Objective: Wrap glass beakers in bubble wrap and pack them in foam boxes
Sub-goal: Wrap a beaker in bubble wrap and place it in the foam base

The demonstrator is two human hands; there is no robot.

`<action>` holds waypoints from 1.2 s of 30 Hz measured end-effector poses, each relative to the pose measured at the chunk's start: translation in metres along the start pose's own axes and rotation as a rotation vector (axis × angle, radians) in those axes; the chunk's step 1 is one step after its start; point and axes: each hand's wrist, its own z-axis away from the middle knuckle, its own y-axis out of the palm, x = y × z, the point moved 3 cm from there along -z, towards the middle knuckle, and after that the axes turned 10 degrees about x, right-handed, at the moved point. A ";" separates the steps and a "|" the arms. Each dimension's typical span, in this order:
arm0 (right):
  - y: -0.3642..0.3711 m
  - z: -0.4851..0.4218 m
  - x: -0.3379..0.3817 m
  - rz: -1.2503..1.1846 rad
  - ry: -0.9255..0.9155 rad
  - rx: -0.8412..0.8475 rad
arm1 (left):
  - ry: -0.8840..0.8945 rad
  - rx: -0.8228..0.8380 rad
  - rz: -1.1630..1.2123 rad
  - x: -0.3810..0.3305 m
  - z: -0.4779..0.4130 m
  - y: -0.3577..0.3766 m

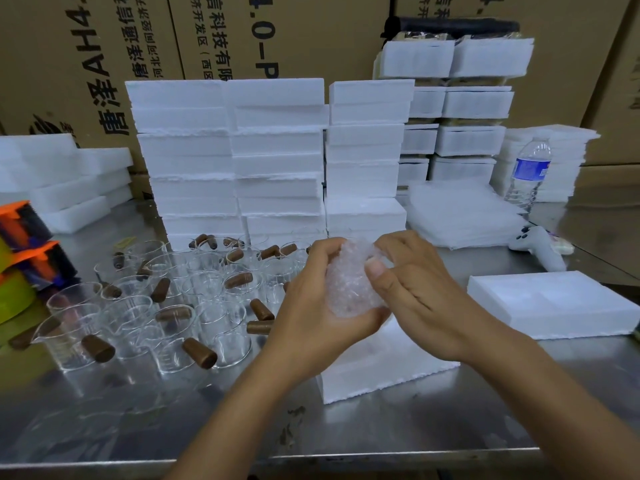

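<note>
view: head camera | faces: forward and down | near: worktop [398,424] close below | far: cardboard cartons [311,32] behind

On my feed, a brushed steel table [381,427] fills the lower frame, its top giving back soft, dull reflections under even light. Behind it, stacked brown cardboard cartons [311,32] (black Chinese print, turned sideways) close off the view like a wall. A water bottle [530,171] stands far right, with a white controller [538,245] lying near it.
</note>
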 end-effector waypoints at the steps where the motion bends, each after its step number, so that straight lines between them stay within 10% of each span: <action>1: -0.001 0.000 0.001 -0.033 -0.015 -0.035 | 0.000 0.007 0.020 0.000 0.000 -0.001; 6: -0.014 0.009 0.003 -0.317 -0.058 -0.323 | -0.028 0.049 -0.039 0.004 -0.001 -0.008; 15: -0.011 0.006 0.006 0.083 -0.073 -0.322 | -0.005 -0.018 -0.038 0.003 -0.001 -0.005; 36: 0.009 -0.004 0.011 0.340 -0.084 0.085 | -0.018 0.018 -0.051 0.004 0.004 0.001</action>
